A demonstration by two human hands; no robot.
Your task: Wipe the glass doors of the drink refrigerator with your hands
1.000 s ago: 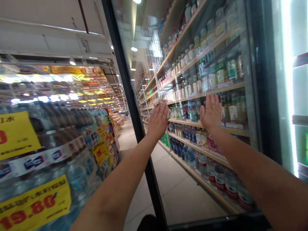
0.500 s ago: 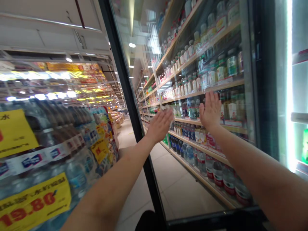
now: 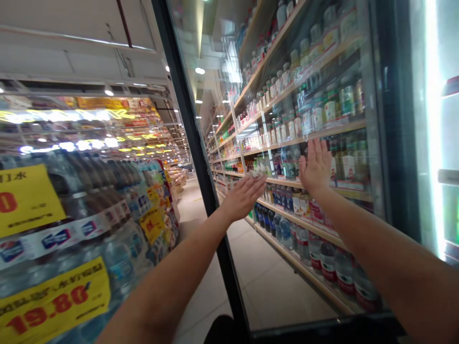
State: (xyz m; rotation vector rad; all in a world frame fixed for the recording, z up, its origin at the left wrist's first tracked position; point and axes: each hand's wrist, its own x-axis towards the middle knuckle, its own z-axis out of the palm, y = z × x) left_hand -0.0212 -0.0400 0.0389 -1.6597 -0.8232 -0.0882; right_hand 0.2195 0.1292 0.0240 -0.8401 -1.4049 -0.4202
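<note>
A glass door [image 3: 276, 291] with a black frame stands swung out in front of me. My left hand [image 3: 241, 197] lies flattened on a pale, crumpled cloth [image 3: 261, 167] against the glass. Only the cloth's edges show past the fingers; the rest is hidden under the hand. Farther right, my right hand [image 3: 316, 165] is open, palm to the pane, fingers up and a little apart, holding nothing. Shelves of bottled drinks [image 3: 324, 260] appear in the glass behind both hands.
Shrink-wrapped bottles [image 3: 118, 258] are stacked close on the left, with yellow price signs [image 3: 53, 301] on them. A tiled aisle [image 3: 191, 200] runs away beyond the door's black edge [image 3: 195, 124]. A bright light strip [image 3: 434, 129] lines the cooler at right.
My left hand has slid slightly right on the glass with the cloth, its fingers now angled more to the right. My right hand keeps its place on the pane. The view shifts slightly.
</note>
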